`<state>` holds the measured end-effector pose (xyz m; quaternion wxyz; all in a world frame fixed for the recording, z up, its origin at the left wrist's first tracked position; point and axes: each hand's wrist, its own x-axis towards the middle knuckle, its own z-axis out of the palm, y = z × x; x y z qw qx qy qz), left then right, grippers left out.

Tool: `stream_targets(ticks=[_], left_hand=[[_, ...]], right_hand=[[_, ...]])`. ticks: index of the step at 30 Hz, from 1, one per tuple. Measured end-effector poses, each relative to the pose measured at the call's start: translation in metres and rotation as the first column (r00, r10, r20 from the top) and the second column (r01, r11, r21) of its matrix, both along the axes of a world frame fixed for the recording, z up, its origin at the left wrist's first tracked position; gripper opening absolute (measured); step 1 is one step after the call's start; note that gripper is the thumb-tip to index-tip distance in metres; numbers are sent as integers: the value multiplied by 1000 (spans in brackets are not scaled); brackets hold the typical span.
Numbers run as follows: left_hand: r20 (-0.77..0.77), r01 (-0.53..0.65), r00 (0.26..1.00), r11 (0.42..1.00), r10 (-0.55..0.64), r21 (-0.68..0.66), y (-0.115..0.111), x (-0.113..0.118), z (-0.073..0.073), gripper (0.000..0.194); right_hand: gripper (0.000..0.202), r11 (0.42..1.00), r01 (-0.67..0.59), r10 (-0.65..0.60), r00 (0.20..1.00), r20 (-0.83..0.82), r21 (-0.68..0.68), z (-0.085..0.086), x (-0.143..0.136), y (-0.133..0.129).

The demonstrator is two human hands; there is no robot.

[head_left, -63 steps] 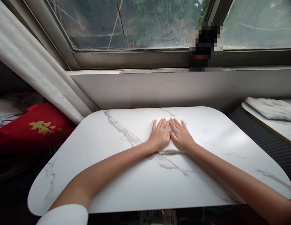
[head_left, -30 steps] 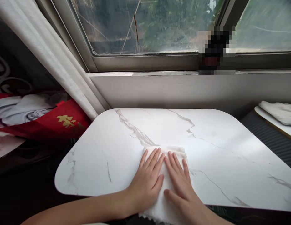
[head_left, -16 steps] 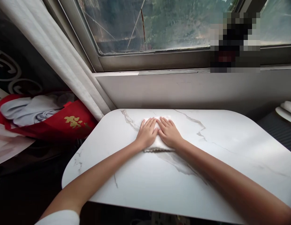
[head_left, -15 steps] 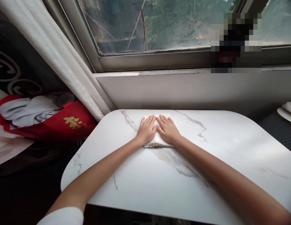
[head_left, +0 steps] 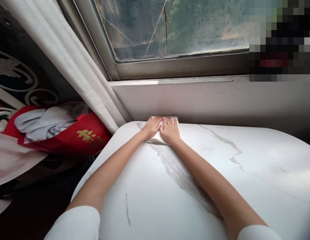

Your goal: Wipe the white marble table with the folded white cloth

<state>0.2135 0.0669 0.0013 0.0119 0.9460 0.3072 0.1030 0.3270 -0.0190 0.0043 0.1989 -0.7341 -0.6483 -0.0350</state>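
A folded white cloth point(head_left: 157, 137) lies at the far edge of a white marbled table point(head_left: 145, 186), close to the wall under the window. My left hand point(head_left: 151, 127) presses flat on the cloth's left part, its fingers stretched out. Beside it, my right hand point(head_left: 170, 129) lies flat on the right part, fingers extended forward, with the thumb near my left hand. Both palms cover much of the cloth, and its front edge and far right corner show around them.
A red bag point(head_left: 92, 133) with grey clothes point(head_left: 45, 121) stands left of the table. A pale curtain point(head_left: 77, 66) hangs beside the window frame point(head_left: 180, 66). The grey wall point(head_left: 207, 100) borders the table's far edge. The upper right is pixelated.
Both hands and the cloth have moved forward and a little left across the table, up to its far edge. The camera view has also shifted.
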Motion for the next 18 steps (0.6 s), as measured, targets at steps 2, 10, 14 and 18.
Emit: stream_targets(ticks=[2, 10, 14, 18], left_hand=[[2, -19, 1000, 1000, 19, 2, -1, -12, 0, 49], [30, 12, 999, 1000, -11, -25, -80, -54, 6, 50], [50, 69, 996, 997, -67, -43, -149, -93, 12, 50], [24, 114, 993, 992, -113, -62, -210, -134, 21, 54]], right_hand=[[54, 999, -32, 32, 999, -6, -4, 0, -10, 0], [58, 990, -126, 120, 989, -88, -64, 4, -42, -76], [62, 958, -259, 236, 956, -174, -123, 6, -69, -148], [72, 892, -429, 373, 878, -300, -144, 10, -97, -212]])
